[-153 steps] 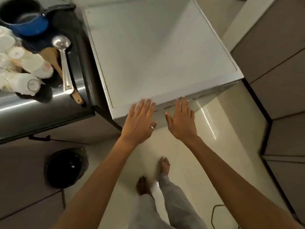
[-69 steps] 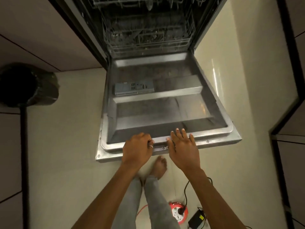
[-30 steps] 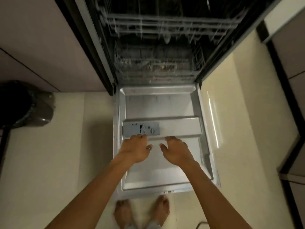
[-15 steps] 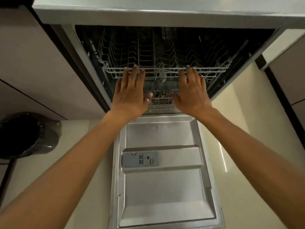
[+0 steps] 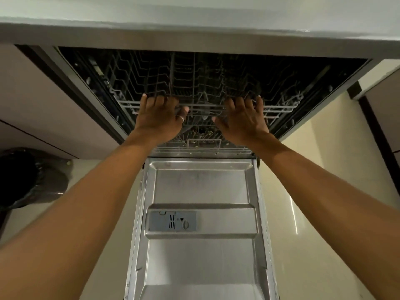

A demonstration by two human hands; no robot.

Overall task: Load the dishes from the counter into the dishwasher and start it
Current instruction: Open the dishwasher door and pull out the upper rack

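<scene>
Our fingers (image 5: 151, 103) curl over the front rail of the upper rack (image 5: 281, 109), and the left hand (image 5: 159, 121) and right hand (image 5: 243, 121) both grip it, thumbs pointing inward. The rail runs left to right across the mouth of the dishwasher (image 5: 97, 70), and the rack sits inside. Below our wrists the door (image 5: 201, 267) lies flat, its long axis pointing toward us, with the dispenser (image 5: 172, 221) left of its centre. A dark bin (image 5: 26, 176) stands on the floor at far left.
</scene>
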